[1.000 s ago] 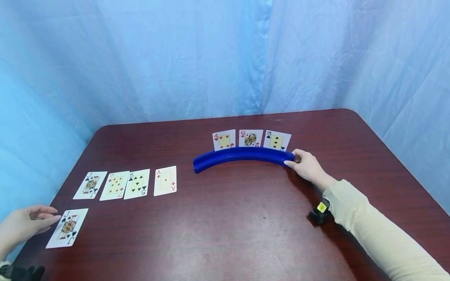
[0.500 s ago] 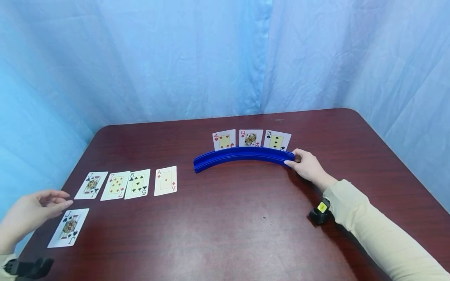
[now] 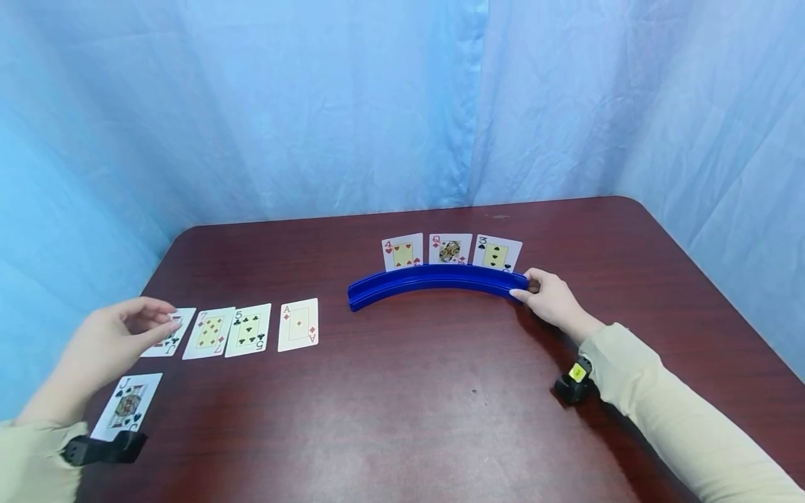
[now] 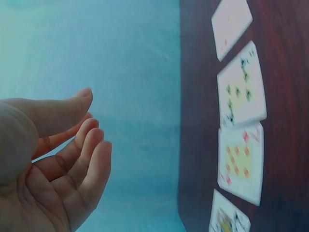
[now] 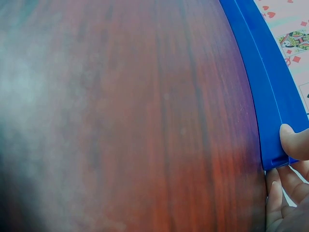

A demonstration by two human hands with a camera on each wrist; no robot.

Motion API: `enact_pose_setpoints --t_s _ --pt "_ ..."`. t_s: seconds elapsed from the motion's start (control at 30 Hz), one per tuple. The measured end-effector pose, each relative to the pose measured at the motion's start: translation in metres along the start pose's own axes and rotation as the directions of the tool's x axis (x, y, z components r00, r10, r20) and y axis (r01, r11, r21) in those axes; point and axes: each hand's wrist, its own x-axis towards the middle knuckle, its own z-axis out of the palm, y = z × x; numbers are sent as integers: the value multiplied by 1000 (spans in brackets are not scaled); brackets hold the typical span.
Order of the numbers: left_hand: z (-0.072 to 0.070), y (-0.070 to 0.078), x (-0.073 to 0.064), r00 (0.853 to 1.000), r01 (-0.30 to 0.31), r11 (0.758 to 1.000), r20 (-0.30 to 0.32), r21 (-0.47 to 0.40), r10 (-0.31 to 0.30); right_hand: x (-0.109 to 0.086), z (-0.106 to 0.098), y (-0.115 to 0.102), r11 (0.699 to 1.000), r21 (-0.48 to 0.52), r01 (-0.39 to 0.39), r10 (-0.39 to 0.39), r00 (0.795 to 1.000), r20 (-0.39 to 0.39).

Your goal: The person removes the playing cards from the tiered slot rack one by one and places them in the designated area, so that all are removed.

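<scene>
My right hand (image 3: 553,299) grips the right end of a curved blue playing card holder (image 3: 434,276), thumb on its front in the right wrist view. Three cards stand in the holder: the four of hearts (image 3: 403,252), the queen of diamonds (image 3: 450,249) and the three of spades (image 3: 497,253). My left hand (image 3: 119,339), loosely bent and holding nothing, hovers over the jack of clubs (image 3: 179,334) and hides part of it. Right of that jack lie the seven of diamonds (image 3: 209,334), five of clubs (image 3: 248,330) and ace of diamonds (image 3: 298,325).
Nearer the front left lies a jack of spades (image 3: 128,405), partly covered by the left wrist's black camera strap (image 3: 103,448). All this is on a dark red-brown wooden table (image 3: 402,419). Light blue curtains (image 3: 314,105) hang behind the table and at both sides.
My left hand has moved up and right, from beside the jack of spades to over the jack of clubs. The right hand keeps its grip on the card holder.
</scene>
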Motion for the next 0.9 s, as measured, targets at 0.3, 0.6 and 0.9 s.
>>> enact_pose_setpoints --t_s 0.3,0.6,0.9 --pt "20 41 15 990 -60 992 -133 -107 46 0 0 1 1000 -2 -3 3 1000 -1" --pt "51 77 41 972 -138 956 -223 -258 80 0 2 1 1000 -4 2 -2 1000 2" --pt "85 108 66 974 -176 888 -205 -425 95 0 0 0 1000 -5 8 -8 1000 -4"
